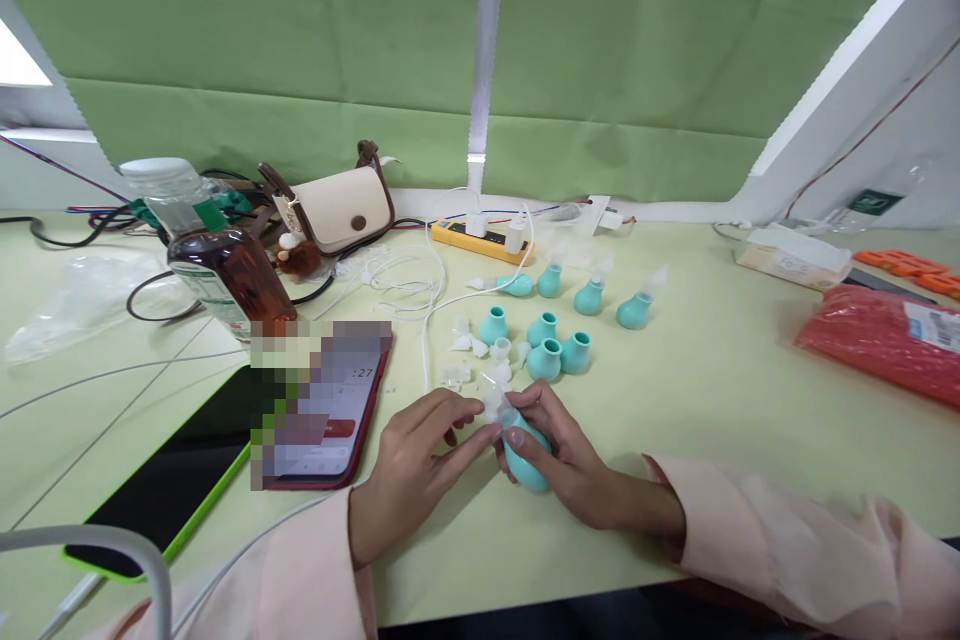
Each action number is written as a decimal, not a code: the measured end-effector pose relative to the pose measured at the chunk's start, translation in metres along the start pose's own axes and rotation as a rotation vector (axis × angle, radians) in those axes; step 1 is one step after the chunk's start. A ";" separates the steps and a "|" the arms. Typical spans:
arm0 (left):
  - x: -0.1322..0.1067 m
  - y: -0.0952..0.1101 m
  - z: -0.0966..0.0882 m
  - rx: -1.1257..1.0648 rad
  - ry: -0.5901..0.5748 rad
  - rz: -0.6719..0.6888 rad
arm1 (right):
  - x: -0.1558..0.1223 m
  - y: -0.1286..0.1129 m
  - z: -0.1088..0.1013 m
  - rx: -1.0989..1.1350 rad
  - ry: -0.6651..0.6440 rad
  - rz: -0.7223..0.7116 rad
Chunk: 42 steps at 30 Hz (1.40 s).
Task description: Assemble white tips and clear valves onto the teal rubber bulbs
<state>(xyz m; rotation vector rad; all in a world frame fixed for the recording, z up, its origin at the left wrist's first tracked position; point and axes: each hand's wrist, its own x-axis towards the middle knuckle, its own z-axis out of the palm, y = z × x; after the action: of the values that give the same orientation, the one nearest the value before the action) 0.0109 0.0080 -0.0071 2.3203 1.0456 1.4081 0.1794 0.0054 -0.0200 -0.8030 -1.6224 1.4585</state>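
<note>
My right hand is wrapped round a teal rubber bulb near the front of the table. My left hand pinches a small clear plastic tip at the bulb's mouth. Just beyond them stand several bare teal bulbs and loose clear tips. Farther back lie several bulbs fitted with clear tips.
A red-cased phone and a green-edged tablet lie at the left. A brown bottle, a cream handbag, white cables and a yellow power strip sit behind. A red packet lies at the right.
</note>
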 end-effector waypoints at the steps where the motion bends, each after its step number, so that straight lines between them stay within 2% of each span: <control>1: 0.000 -0.001 0.000 -0.018 0.016 0.024 | 0.000 -0.001 0.000 0.029 -0.016 -0.006; 7: 0.002 -0.003 -0.001 -0.056 0.014 0.096 | 0.001 -0.003 0.002 0.142 -0.032 -0.009; 11: 0.001 -0.002 0.001 0.125 0.040 0.185 | 0.002 0.000 0.005 0.204 0.028 0.038; 16: -0.001 -0.002 -0.001 0.369 -0.010 0.341 | -0.002 0.001 0.011 0.156 0.104 0.052; 18: -0.001 -0.004 -0.002 0.388 -0.031 0.391 | -0.003 0.000 0.013 0.129 0.109 0.055; 20: -0.001 -0.004 -0.002 0.334 -0.035 0.376 | -0.003 -0.001 0.013 0.122 0.094 0.055; 22: 0.001 -0.002 -0.002 0.220 -0.042 0.249 | -0.002 -0.002 0.013 0.150 0.073 0.050; 28: 0.006 0.003 -0.002 -0.246 -0.069 -0.410 | 0.003 -0.003 0.010 0.248 0.098 -0.006; 31: 0.010 -0.002 -0.004 -0.316 -0.008 -0.550 | 0.005 -0.004 0.007 0.267 0.163 -0.080; 33: 0.013 -0.006 -0.006 -0.241 0.011 -0.515 | 0.004 -0.005 0.004 0.260 0.170 -0.122; 37: 0.013 -0.019 -0.005 0.127 -0.107 -0.214 | 0.002 -0.004 0.003 0.230 0.107 -0.109; 39: 0.011 -0.025 -0.002 0.265 -0.143 -0.115 | 0.002 -0.003 0.003 0.208 0.121 -0.091; 42: 0.008 -0.032 0.002 0.321 -0.119 -0.043 | 0.005 -0.002 0.000 0.115 0.185 -0.057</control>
<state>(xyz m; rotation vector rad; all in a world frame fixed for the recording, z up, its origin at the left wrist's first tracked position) -0.0004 0.0366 -0.0198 2.5451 1.3611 1.1397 0.1768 0.0091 -0.0169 -0.7952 -1.3991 1.3813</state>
